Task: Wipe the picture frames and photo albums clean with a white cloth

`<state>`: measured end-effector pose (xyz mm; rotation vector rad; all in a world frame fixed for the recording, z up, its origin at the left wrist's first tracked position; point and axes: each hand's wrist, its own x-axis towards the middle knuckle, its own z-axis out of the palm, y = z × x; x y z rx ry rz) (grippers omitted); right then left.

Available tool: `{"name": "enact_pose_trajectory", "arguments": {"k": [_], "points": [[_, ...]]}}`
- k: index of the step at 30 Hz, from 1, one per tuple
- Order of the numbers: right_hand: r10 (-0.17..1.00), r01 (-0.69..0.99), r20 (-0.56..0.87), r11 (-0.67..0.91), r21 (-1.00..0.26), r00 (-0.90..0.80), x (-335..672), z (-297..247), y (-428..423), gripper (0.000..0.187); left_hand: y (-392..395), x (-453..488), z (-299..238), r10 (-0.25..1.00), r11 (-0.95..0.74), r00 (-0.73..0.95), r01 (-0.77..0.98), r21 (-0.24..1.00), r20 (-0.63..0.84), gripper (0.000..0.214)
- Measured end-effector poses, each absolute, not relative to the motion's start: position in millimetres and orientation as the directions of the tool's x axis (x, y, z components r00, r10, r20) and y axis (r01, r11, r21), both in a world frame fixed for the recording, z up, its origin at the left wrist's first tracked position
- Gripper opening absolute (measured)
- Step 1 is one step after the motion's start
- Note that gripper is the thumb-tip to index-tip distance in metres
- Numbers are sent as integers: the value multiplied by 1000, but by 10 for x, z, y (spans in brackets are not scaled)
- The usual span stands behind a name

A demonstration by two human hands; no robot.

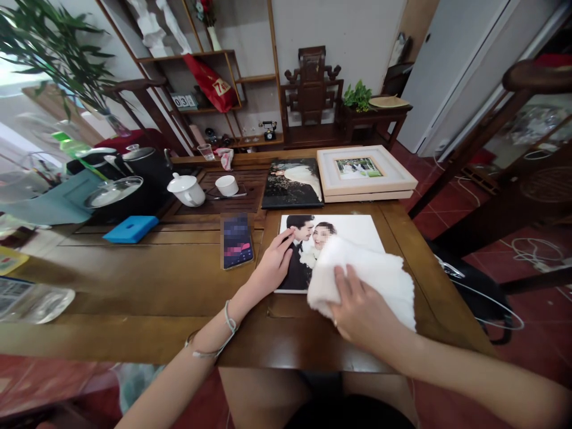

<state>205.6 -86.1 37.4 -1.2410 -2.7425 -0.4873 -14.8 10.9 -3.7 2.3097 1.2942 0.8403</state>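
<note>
A wedding photo panel (pixel 300 267) with a white background lies flat on the wooden table before me. My left hand (pixel 273 262) rests on its left edge with the fingers stretched out. A folded white cloth (pixel 384 277) covers the panel's lower right part and hangs past its edge onto the table. My right hand (pixel 357 301) grips this cloth and presses it down on the panel; the thumb is partly hidden in the folds. Left of the panel lies a phone (pixel 238 243) with its screen lit.
Behind the panel are a dark photo panel (pixel 290 183) and stacked light wooden frames (pixel 366 173). A lidded white teapot (pixel 186 189) and a white cup (pixel 227 185) stand on the tea tray (pixel 205 210). Further left are a blue box (pixel 131 229) and a dark kettle (pixel 142 170).
</note>
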Motion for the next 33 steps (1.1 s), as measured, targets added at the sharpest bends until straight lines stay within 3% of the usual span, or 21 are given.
{"name": "enact_pose_trajectory", "arguments": {"k": [2, 4, 6, 9, 13, 17, 20, 23, 26, 30, 33], "points": [[592, 649, 271, 721, 242, -759, 2025, 342, -938, 13, 112, -152, -41, 857, -514, 403, 640, 571, 321, 43], [548, 604, 283, 778, 172, -787, 2062, 336, -870, 12, 116, -157, -48, 854, -520, 408, 636, 570, 324, 43], [587, 622, 267, 780, 68, -765, 2154, 355, -687, 12, 118, -161, -51, 847, -531, 416, 632, 565, 331, 43], [702, 724, 257, 690, -16, -664, 2362, 385, -314, 29, 113, -159, -40, 845, -534, 421, 630, 564, 330, 43], [828, 860, 278, 510, -13, -487, 2642, 359, 129, 34, 102, -145, -12, 856, -516, 420, 647, 561, 302, 43], [851, 896, 312, 443, 3, -422, 2694, 304, 269, 35, 105, -143, -26, 850, -525, 423, 646, 554, 313, 44], [775, 810, 295, 586, -6, -558, 2558, 293, 155, 32, 117, -148, -54, 842, -538, 429, 635, 555, 327, 45], [610, 621, 283, 781, -59, -740, 2406, 303, -7, 25, 129, -150, -68, 842, -540, 428, 639, 548, 329, 44], [498, 482, 319, 866, -132, -806, 2348, 296, -67, 32, 129, -148, -62, 845, -534, 427, 648, 543, 321, 43], [595, 565, 364, 801, -197, -717, 2397, 265, 90, 39, 118, -146, -55, 846, -532, 423, 647, 547, 323, 43], [697, 666, 320, 713, -220, -641, 2404, 297, 300, 42, 118, -149, -64, 840, -542, 418, 630, 557, 344, 44]]}}
